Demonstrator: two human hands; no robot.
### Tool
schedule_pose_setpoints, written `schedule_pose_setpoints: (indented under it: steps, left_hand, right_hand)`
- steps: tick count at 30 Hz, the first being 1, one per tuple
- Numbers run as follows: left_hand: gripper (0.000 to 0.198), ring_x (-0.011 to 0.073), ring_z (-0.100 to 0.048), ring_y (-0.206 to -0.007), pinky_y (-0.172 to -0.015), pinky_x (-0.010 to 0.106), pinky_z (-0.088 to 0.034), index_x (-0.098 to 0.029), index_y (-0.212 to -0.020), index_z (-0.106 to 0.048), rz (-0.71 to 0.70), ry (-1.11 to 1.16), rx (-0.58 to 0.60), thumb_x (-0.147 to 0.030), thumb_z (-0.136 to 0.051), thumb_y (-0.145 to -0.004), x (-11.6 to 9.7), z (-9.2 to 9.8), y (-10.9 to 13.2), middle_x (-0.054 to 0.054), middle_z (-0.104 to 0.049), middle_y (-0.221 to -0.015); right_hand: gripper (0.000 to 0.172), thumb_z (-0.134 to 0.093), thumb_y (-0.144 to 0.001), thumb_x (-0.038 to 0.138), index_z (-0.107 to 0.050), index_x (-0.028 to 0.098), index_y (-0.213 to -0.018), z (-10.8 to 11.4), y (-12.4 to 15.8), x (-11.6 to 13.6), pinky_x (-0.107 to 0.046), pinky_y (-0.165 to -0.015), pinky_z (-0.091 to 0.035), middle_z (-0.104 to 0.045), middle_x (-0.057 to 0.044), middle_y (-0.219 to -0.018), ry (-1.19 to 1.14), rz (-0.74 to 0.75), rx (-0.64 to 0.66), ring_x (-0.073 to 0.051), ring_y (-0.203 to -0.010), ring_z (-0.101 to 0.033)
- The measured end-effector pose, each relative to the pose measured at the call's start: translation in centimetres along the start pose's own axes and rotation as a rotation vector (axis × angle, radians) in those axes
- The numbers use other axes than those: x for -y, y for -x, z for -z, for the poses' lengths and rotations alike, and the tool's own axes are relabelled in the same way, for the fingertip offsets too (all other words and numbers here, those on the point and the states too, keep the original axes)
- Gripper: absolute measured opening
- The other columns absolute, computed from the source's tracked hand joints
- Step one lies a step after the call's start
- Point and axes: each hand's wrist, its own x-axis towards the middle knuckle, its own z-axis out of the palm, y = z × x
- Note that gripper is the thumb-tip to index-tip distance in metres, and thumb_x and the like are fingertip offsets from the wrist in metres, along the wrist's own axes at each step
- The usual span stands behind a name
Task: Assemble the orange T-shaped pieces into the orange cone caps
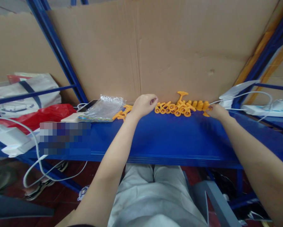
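My left hand (144,105) is closed above the blue shelf, at the left end of a row of yellow plastic pieces (176,108). Its fingertips are curled, and what they hold, if anything, is hidden. Many of these pieces show round cup-like ends toward me; one T-shaped piece (182,94) stands upright behind the rest. At the row's right end, my right hand (217,112) pinches a small yellow plastic piece (206,114), partly covered by the fingers. Several yellow cylindrical pieces (199,105) stand just left of that hand. More branched yellow pieces (122,114) lie left of my left wrist.
Clear plastic bags (105,108) lie on the blue shelf (169,138) at left, near a red bag (47,115) and white chargers with cables (16,140). Cardboard (155,47) rises behind. A white power strip (261,110) is at right. Blue frame posts (58,50) flank the shelf.
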Motion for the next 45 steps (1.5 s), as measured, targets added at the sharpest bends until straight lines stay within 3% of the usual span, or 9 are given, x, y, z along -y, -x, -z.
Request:
schedule_pose_setpoints:
  steps: [4,7,12,15,19,24,30,37,45]
  left_hand:
    - [0.027,0.0189,-0.069,-0.082,-0.079,0.03,-0.052,-0.016,-0.093,-0.074,0.145,-0.053,-0.033,-0.024,-0.048,-0.093,2.4,1.3,1.2,0.008,-0.076,-0.088]
    - [0.027,0.0223,-0.07,-0.091,-0.085,0.033,-0.054,-0.016,-0.093,-0.075,0.202,-0.113,0.097,-0.024,-0.049,-0.092,4.9,0.6,3.1,0.01,-0.077,-0.096]
    - [0.03,0.0228,-0.065,-0.117,-0.106,0.036,-0.048,-0.022,-0.115,-0.072,0.291,-0.183,0.374,-0.024,-0.054,-0.091,8.2,-1.8,5.5,0.006,-0.073,-0.123]
    - [0.037,0.0254,-0.06,-0.126,-0.111,0.04,-0.044,-0.022,-0.126,-0.068,0.337,-0.248,0.522,-0.028,-0.054,-0.092,8.3,-2.7,5.7,0.008,-0.067,-0.134]
    - [0.041,0.0291,-0.055,-0.134,-0.111,0.045,-0.044,-0.021,-0.133,-0.064,0.395,-0.314,0.569,-0.027,-0.049,-0.095,6.9,-3.1,5.6,0.013,-0.058,-0.143]
    - [0.038,0.0321,-0.058,-0.129,-0.106,0.05,-0.047,-0.018,-0.128,-0.064,0.439,-0.342,0.482,-0.019,-0.048,-0.093,6.1,-3.4,5.5,0.017,-0.064,-0.136]
    - [0.03,0.0331,-0.066,-0.115,-0.098,0.046,-0.051,-0.016,-0.107,-0.069,0.508,-0.284,0.364,-0.008,-0.052,-0.084,6.8,-3.8,5.5,0.017,-0.073,-0.116]
    - [0.016,0.0264,-0.07,-0.098,-0.086,0.037,-0.053,-0.02,-0.09,-0.067,0.553,-0.125,0.018,-0.012,-0.053,-0.086,7.0,-3.6,5.0,0.011,-0.075,-0.099]
    - [0.009,0.0166,-0.062,-0.079,-0.077,0.029,-0.05,-0.019,-0.087,-0.059,0.44,0.073,-0.331,-0.014,-0.052,-0.088,5.2,-2.5,4.1,0.005,-0.065,-0.083]
  right_hand:
    - [0.046,-0.056,-0.09,0.025,-0.057,0.006,-0.132,-1.4,1.1,-0.4,-0.035,-0.095,-0.047,-0.056,-0.026,-0.137,-0.094,-0.026,0.026,-0.032,-0.124,-0.059]
    - [0.037,-0.056,-0.09,0.023,-0.057,0.01,-0.125,-1.1,1.6,0.6,-0.038,-0.092,-0.048,-0.06,-0.026,-0.129,-0.128,-0.059,0.018,-0.033,-0.118,-0.061]
    - [0.023,-0.055,-0.091,0.027,-0.053,0.016,-0.11,-0.4,2.4,1.8,-0.041,-0.088,-0.047,-0.064,-0.021,-0.117,-0.09,-0.089,0.051,-0.033,-0.11,-0.063]
    - [0.014,-0.053,-0.092,0.027,-0.053,0.018,-0.103,-0.3,2.7,1.9,-0.044,-0.09,-0.046,-0.065,-0.02,-0.115,-0.057,-0.034,0.028,-0.034,-0.11,-0.063]
    - [0.018,-0.055,-0.09,0.026,-0.054,0.018,-0.106,-0.4,2.8,1.9,-0.043,-0.091,-0.046,-0.066,-0.02,-0.114,-0.096,-0.027,-0.017,-0.034,-0.11,-0.063]
    - [0.041,-0.058,-0.088,0.032,-0.051,0.016,-0.124,-0.9,2.2,1.9,-0.041,-0.087,-0.049,-0.067,-0.019,-0.116,-0.172,-0.065,-0.023,-0.034,-0.108,-0.065]
    - [0.023,-0.061,-0.085,0.035,-0.064,0.016,-0.097,-2.0,1.1,1.1,-0.039,-0.078,-0.051,-0.07,-0.017,-0.094,-0.134,0.027,0.108,-0.034,-0.096,-0.067]
    - [0.023,-0.067,-0.081,0.038,-0.066,0.016,-0.089,-2.6,0.9,0.6,-0.036,-0.071,-0.051,-0.068,-0.012,-0.083,-0.112,0.07,0.103,-0.03,-0.084,-0.067]
    - [0.022,-0.067,-0.078,0.037,-0.066,0.016,-0.084,-2.6,0.8,0.6,-0.034,-0.067,-0.049,-0.067,-0.009,-0.079,-0.14,0.107,0.088,-0.026,-0.077,-0.064]
